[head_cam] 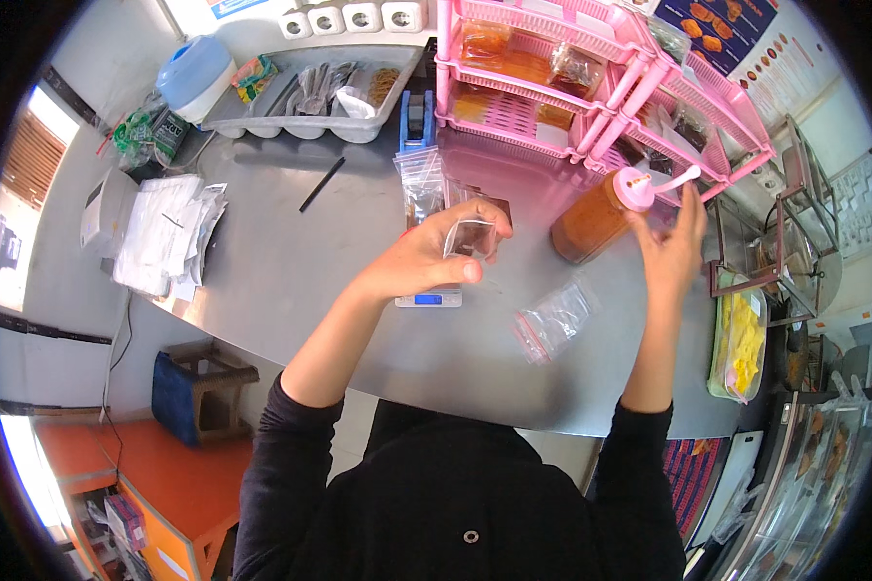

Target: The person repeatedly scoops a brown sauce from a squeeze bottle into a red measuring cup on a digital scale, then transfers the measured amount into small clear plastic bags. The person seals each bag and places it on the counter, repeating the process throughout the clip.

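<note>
My left hand point(425, 250) holds a small clear plastic bag point(472, 238) with its mouth spread, above a small digital scale point(407, 300) with a lit blue display. Most of the scale is hidden under that hand. On the right, my right hand point(668, 236) has its thumb and fingers apart beside a bottle of orange-brown contents point(588, 221). The bottle leans and has a pink lid point(633, 190) with a pale spoon-like handle point(677, 179) sticking out. My fingertips are close to that handle; contact cannot be made out. Clear zip bags point(556, 319) lie between my hands, nearer my body.
Behind the scale lie filled zip bags point(423, 181) and a blue tape dispenser point(416, 120). Pink tiered racks point(523, 138) hold packets at the back. A grey cutlery tray point(312, 120), a black pen point(323, 184) and papers point(163, 232) are leftward. A yellow-filled container point(740, 341) stands right.
</note>
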Available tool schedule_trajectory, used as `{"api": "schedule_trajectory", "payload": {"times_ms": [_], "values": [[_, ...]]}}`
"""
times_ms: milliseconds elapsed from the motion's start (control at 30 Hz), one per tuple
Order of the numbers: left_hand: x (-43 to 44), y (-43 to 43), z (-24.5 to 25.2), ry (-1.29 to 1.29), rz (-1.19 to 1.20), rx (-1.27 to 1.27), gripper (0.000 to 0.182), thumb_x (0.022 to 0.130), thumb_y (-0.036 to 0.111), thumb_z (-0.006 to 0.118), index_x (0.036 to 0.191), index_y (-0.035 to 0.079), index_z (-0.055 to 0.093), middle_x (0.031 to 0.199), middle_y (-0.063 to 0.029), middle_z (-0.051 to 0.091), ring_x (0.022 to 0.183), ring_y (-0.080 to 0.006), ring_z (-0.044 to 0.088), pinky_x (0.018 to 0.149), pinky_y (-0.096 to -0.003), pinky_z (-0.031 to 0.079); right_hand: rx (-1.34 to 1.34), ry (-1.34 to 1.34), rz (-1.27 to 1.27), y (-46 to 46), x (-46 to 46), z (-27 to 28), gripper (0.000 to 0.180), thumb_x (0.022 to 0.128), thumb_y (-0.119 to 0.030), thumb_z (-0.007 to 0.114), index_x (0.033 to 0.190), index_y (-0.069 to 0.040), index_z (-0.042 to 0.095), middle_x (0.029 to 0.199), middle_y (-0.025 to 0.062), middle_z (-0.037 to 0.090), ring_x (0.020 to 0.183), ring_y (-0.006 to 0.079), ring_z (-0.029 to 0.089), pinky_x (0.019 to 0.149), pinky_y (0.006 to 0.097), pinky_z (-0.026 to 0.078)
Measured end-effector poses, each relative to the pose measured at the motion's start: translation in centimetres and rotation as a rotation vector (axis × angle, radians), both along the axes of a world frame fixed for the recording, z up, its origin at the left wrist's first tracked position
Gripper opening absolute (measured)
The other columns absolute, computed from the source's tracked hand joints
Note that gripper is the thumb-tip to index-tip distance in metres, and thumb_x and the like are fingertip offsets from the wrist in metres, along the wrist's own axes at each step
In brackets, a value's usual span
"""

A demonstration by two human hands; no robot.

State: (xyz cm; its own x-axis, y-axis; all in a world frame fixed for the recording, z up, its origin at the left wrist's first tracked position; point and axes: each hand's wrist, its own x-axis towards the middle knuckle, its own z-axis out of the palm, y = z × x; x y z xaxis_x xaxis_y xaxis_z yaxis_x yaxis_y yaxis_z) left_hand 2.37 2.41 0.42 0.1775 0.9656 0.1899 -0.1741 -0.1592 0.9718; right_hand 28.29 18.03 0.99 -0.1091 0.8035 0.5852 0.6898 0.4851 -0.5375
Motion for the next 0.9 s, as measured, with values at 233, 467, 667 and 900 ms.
{"api": "schedule_trajectory", "payload": {"times_ms": [233, 467, 667, 900], "values": [[-2.2, -0.7, -0.8, 0.037, -0.004, -0.079, 0.088, 0.064, 0.066, 0.073, 0.12, 0.003, 0.048, 0.099, -0.0048, 0.052, 0.089, -0.0134, 0.052, 0.079, -0.0279, 0.043, 0.135, -0.157, 1.04, -8.5, -10.3, 4.9, 0.027, 0.068, -0.007, 0.073, 0.095, -0.008, 0.068, 0.09, 0.0051, 0.052, 0.077, 0.02, 0.055, 0.068, 0.0321, 0.046], [-7.2, 0.2, -0.1, 0.035, 0.014, -0.202, 0.041, 0.079, 0.021, 0.056, 0.115, 0.002, 0.053, 0.101, -0.0047, 0.058, 0.095, -0.0157, 0.053, 0.088, -0.0313, 0.042, 0.269, -0.223, 1.08, -6.8, -15.3, 2.4, 0.012, 0.066, -0.011, 0.074, 0.073, -0.009, 0.064, 0.081, 0.0019, 0.048, 0.072, 0.0213, 0.052, 0.062, 0.0354, 0.042], [-11.0, 1.5, -4.8, 0.441, 0.107, -0.278, 0.031, 0.075, 0.006, 0.059, 0.106, 0.003, 0.057, 0.101, -0.0046, 0.058, 0.097, -0.0135, 0.053, 0.087, -0.0301, 0.043, 0.261, -0.352, 1.064, -5.4, -16.2, -2.1, 0.012, 0.067, -0.014, 0.074, 0.074, -0.011, 0.065, 0.082, 0.0014, 0.05, 0.074, 0.0208, 0.053, 0.064, 0.035, 0.041], [-12.2, 1.6, -9.0, 0.468, 0.132, -0.357, 0.032, 0.077, 0.013, 0.066, 0.108, 0.006, 0.057, 0.101, -0.0034, 0.058, 0.096, -0.0127, 0.053, 0.086, -0.0285, 0.043, 0.192, -0.421, 1.064, -5.6, -17.7, -5.8, 0.014, 0.07, -0.018, 0.073, 0.081, -0.012, 0.067, 0.086, 0.0017, 0.052, 0.082, 0.0211, 0.055, 0.068, 0.0361, 0.042]]}}
